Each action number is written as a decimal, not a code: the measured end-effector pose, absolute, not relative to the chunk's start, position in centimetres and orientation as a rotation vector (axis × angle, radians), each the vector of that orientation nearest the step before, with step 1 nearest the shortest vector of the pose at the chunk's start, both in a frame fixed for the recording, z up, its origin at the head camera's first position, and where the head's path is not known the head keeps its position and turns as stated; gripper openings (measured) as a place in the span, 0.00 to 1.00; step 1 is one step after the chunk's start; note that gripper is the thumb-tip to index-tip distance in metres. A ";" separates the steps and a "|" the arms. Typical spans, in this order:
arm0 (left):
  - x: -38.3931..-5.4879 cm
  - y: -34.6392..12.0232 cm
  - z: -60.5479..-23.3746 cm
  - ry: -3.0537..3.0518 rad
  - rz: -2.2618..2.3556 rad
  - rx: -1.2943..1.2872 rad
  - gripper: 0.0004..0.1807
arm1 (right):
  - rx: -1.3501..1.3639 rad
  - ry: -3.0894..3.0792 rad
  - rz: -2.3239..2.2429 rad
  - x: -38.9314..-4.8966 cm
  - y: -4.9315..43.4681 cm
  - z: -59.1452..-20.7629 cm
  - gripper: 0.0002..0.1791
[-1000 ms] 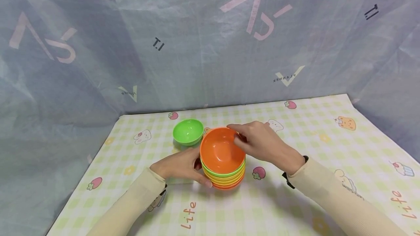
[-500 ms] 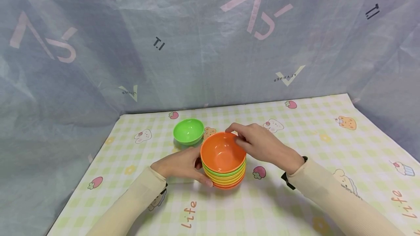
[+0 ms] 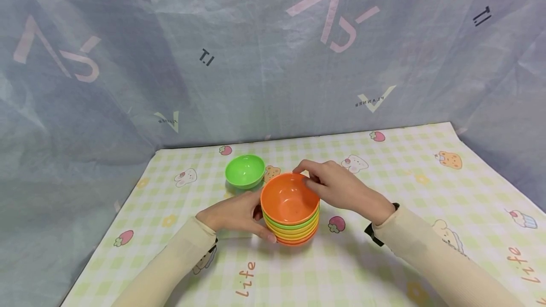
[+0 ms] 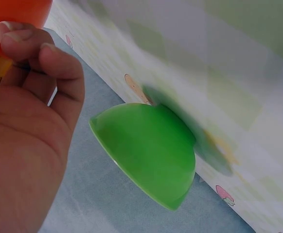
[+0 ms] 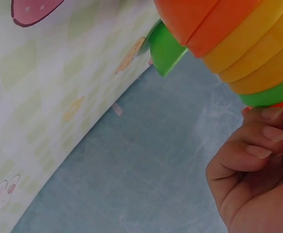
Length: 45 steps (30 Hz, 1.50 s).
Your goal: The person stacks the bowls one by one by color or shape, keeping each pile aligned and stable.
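Note:
A stack of nested plastic bowls stands in the middle of the head view, orange at its base, then yellow, then green. The topmost is an orange bowl, its inside facing up. My left hand grips the stack from the left, thumb near the base at the front. At the far right rim, my right hand pinches the orange bowl between thumb and fingers. The right wrist view shows those curled fingers against the top of the stack. Behind and left of it sits a separate green bowl, upright.
A checked tablecloth with cartoon prints covers the table. Grey-blue fabric hangs behind the table's back edge and along the sides.
The orange top bowl has sunk slightly into the stack, its far rim lower than a second ago. My right hand's fingers shifted a little at the rim. My left hand stays in place.

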<state>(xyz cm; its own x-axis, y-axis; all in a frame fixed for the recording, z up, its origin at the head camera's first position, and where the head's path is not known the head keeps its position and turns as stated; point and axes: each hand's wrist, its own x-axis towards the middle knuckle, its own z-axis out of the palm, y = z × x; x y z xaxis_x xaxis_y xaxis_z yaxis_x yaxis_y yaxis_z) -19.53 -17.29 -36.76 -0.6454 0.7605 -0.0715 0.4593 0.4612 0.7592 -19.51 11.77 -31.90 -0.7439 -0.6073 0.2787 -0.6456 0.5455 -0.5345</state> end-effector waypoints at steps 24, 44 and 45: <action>-19.6 -17.2 -36.9 2.338 1.008 1.021 0.42 | 1.089 -2.708 1.029 -19.4 12.3 -32.3 0.13; -20.1 -20.4 -31.6 2.685 0.848 1.042 0.60 | 1.339 -2.656 1.265 -18.0 13.5 -33.2 0.69; -20.3 -20.7 -31.1 2.701 0.858 1.049 0.57 | 1.338 -2.653 1.273 -18.0 13.5 -33.2 0.69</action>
